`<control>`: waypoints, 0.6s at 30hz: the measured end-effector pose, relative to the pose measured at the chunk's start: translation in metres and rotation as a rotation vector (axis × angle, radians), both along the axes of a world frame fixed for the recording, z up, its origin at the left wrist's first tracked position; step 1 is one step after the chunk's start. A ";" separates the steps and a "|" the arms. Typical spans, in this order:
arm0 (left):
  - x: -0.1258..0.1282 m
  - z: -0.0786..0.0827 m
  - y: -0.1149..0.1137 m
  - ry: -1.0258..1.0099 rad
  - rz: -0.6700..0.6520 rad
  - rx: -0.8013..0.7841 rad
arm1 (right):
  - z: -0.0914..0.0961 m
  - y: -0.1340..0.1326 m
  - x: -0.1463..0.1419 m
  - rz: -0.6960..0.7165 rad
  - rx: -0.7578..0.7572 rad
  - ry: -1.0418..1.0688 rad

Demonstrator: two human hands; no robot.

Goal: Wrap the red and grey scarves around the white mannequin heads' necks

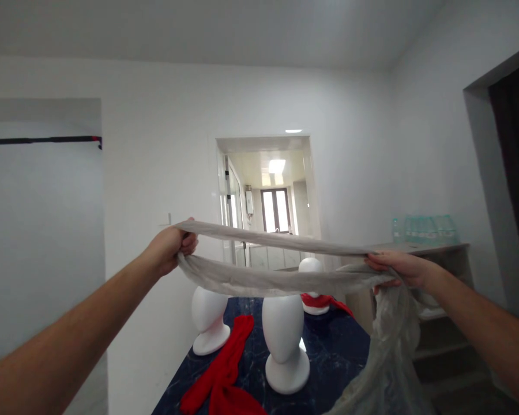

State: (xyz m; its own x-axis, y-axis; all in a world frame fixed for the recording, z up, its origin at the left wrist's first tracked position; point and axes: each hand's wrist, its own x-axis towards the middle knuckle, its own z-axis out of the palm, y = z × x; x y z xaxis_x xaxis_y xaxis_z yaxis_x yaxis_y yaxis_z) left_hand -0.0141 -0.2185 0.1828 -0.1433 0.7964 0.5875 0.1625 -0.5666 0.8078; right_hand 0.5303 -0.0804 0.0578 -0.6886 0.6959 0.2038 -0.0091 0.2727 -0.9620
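A thin grey scarf [268,279] is stretched in a loop between my two raised hands. My left hand [170,249] is closed on its left end. Closed on the right end is my right hand [400,268], and the loose tail of the scarf hangs down below it. Under the stretched scarf stands a white mannequin head [284,343] on a dark blue marble table [328,351]. A second white head [209,320] stands to its left, and a third [311,266], partly hidden by the scarf, stands further back with red cloth at its base.
A red scarf [225,374] lies on the table beside the heads. A pale shelf unit [441,305] with several water bottles [428,229] on top stands at the right. Behind is a white wall with an open doorway [268,202].
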 end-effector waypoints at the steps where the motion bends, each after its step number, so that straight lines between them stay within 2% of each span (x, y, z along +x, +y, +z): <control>1: -0.001 0.001 -0.001 -0.099 -0.087 -0.048 | -0.002 0.000 -0.003 0.002 0.002 -0.045; 3: -0.003 0.003 -0.002 -0.289 -0.184 -0.090 | -0.006 0.001 -0.008 0.001 0.005 -0.157; 6: -0.007 0.001 -0.005 -0.474 -0.194 -0.026 | -0.011 0.003 -0.012 -0.007 0.013 -0.285; 8: -0.013 -0.005 -0.006 -0.464 -0.205 0.033 | -0.012 0.005 -0.012 -0.036 0.014 -0.312; 12: -0.030 -0.021 -0.004 -0.305 -0.248 0.082 | -0.014 0.010 -0.011 -0.129 0.020 -0.408; 14: -0.036 -0.023 -0.004 -0.336 -0.209 0.134 | -0.015 0.011 -0.012 -0.151 0.056 -0.462; 18: -0.043 -0.017 -0.008 -0.455 -0.052 0.236 | -0.021 0.010 -0.014 -0.139 0.103 -0.521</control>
State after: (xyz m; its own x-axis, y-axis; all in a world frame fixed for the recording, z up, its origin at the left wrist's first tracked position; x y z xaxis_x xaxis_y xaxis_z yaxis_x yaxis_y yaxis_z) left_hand -0.0572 -0.2265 0.1655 -0.3902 0.6621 0.6398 -0.2084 -0.7404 0.6391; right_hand 0.5160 -0.0702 0.0364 -0.6196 0.7820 -0.0673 0.5040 0.3307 -0.7979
